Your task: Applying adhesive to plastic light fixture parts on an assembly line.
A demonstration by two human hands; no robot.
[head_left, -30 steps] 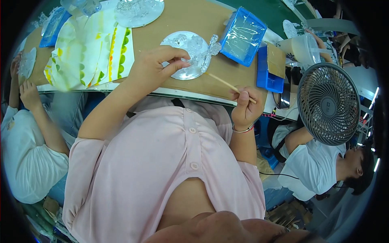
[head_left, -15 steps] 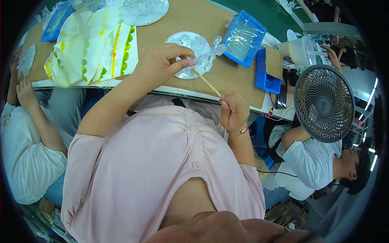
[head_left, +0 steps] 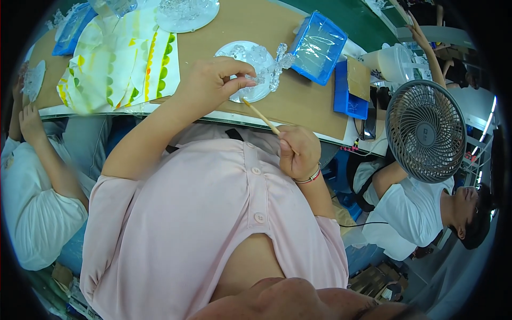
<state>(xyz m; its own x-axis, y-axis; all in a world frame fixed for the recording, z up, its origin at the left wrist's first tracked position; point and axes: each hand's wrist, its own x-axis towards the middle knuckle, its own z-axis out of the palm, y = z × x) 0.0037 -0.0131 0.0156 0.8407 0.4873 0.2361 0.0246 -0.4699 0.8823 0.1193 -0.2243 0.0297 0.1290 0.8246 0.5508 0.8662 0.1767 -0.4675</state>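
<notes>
Left hand (head_left: 213,85) – upper centre, fingers pinched on a clear crinkly piece at the round clear dish (head_left: 234,53) | right hand (head_left: 298,152) – mid-frame, fist gripping a thin wooden stick (head_left: 261,114), tip touching the dish's near edge | blue tray (head_left: 318,48) just right, fan (head_left: 425,130) far right.
</notes>
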